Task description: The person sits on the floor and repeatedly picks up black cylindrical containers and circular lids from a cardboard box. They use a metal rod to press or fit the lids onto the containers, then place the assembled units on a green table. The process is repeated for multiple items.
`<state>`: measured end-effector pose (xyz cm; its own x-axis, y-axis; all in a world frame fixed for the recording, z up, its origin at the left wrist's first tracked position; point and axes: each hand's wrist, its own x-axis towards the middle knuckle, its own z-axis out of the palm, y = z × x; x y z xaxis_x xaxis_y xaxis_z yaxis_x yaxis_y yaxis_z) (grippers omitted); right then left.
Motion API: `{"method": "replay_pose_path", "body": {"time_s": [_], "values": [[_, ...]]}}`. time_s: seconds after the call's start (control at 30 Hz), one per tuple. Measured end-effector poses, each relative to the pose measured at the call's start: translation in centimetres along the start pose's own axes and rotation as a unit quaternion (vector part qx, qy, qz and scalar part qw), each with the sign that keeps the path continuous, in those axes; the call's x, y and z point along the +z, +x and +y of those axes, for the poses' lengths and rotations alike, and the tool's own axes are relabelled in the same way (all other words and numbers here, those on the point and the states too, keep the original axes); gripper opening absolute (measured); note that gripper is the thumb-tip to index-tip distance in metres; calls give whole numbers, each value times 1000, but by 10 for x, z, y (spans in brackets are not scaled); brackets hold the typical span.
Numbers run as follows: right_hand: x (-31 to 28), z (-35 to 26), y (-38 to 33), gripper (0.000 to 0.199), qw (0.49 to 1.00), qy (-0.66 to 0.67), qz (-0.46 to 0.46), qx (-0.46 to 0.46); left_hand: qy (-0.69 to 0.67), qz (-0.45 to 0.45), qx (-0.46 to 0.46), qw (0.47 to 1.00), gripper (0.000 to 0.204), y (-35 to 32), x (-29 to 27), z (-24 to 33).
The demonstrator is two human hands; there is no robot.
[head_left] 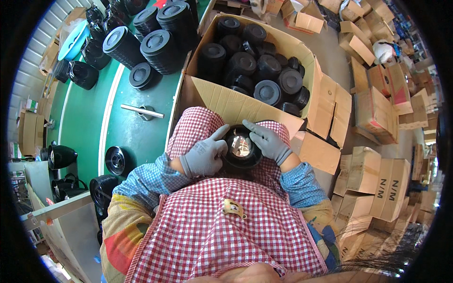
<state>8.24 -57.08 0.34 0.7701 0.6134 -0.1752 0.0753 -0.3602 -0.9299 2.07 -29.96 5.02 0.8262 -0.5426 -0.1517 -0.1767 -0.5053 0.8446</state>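
Over my lap is a round black part, bowl-shaped with a glossy, reflecting middle, held between my two grey-gloved hands. My left hand grips its left side, index finger stretched along the far rim and the other fingers curled in. On the opposite side, my right hand holds the rim with its fingers laid across the upper right edge; its thumb is hard to make out. Just beyond the hands stands an open cardboard box heaped with black round lidded parts.
To the left runs a green worktable bearing stacked black discs, a metal bar lying across a small ring, and a black round part near its edge. Several cardboard cartons crowd the right side. A blue basin sits far left.
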Motion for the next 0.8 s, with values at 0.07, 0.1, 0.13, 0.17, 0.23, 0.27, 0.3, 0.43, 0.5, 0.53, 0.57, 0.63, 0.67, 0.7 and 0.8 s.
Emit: {"method": "replay_pose_path", "body": {"time_s": [0.07, 0.1, 0.13, 0.17, 0.23, 0.27, 0.3, 0.43, 0.5, 0.53, 0.57, 0.63, 0.67, 0.7, 0.8], "values": [[0, -5, 2, 43, 989, -112, 71, -60, -6, -4, 8, 1000, 12, 3, -5, 0], [-6, -20, 5, 41, 964, -212, 111, -119, -7, -7, 12, 1000, 12, 4, -13, 0], [-12, -36, 9, 39, 923, -307, 151, -177, -9, -11, 16, 1000, 12, 4, -20, -2], [-19, -50, 15, 43, 935, -297, 114, -159, -20, -37, 34, 999, 17, 6, -29, -7], [-9, -58, 19, 56, 917, -368, 51, -142, -9, 57, 111, 992, 32, 16, -53, -33], [-2, -49, 18, 61, 892, -413, 52, -175, -19, 110, 82, 990, 37, 26, -75, -42], [5, -40, 20, 66, 893, -416, 47, -166, 0, 223, 75, 972, 41, 35, -100, -63], [-4, -25, 22, 67, 909, -374, 18, -183, 289, 453, -72, 840, 66, 55, -215, -120], [-7, -26, 25, 66, 921, -341, 7, -188, 401, 417, -131, 805, 75, 61, -241, -138], [-9, -26, 25, 65, 927, -326, 4, -188, 444, 376, -142, 801, 76, 64, -249, -146], [-10, -25, 26, 68, 934, -317, -17, -163, 475, 344, -150, 796, 74, 68, -254, -155], [-10, -26, 26, 67, 937, -305, -21, -169, 484, 375, -90, 785, 62, 70, -267, -186], [-11, -27, 28, 67, 938, -300, -21, -174, 474, 385, -70, 789, 57, 68, -273, -197], [-14, -30, 31, 65, 941, -272, -18, -202, 447, 403, -36, 798, 48, 65, -277, -203], [-33, -49, 29, 53, 933, -243, 142, -224, 430, 431, 26, 793, 45, 53, -284, -194]]}}
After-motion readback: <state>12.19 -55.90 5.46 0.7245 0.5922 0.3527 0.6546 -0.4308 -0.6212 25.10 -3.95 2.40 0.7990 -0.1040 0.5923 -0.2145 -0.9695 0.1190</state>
